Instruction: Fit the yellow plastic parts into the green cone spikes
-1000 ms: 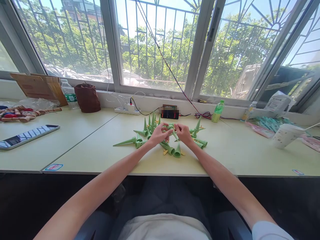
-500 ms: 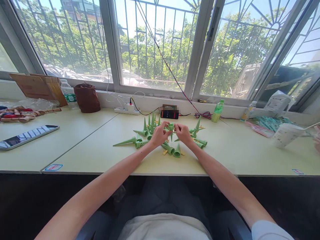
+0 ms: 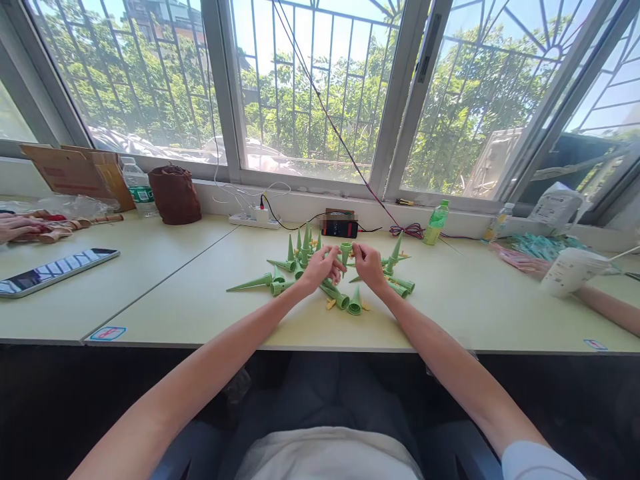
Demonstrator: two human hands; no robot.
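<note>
Between my two hands, over the middle of the table, is a green plastic cone-shaped spike (image 3: 346, 248), wide end up and point down. My left hand (image 3: 321, 265) has its fingers curved round the spike's left side and lower part. On the other side my right hand (image 3: 367, 264) is closed, its fingertips pinched at the rim; any small piece in them is hidden. Around the hands lie several similar spikes, among them a long one (image 3: 250, 283) to the left and one (image 3: 355, 304) in front. Small yellow pieces (image 3: 331, 304) are scattered among them.
Behind the spikes a phone (image 3: 340, 229) leans by the sill, near a green bottle (image 3: 437, 222) and a power strip (image 3: 254, 219). Another phone (image 3: 57, 273) lies left. Another person's arm (image 3: 607, 308) reaches past a white cup (image 3: 573, 271); another hand (image 3: 16, 228) shows far left.
The held spike has shifted slightly right and shows more of its body. My left fingers have moved lower on it. Other people's hand and arm have come in at the left and right edges.
</note>
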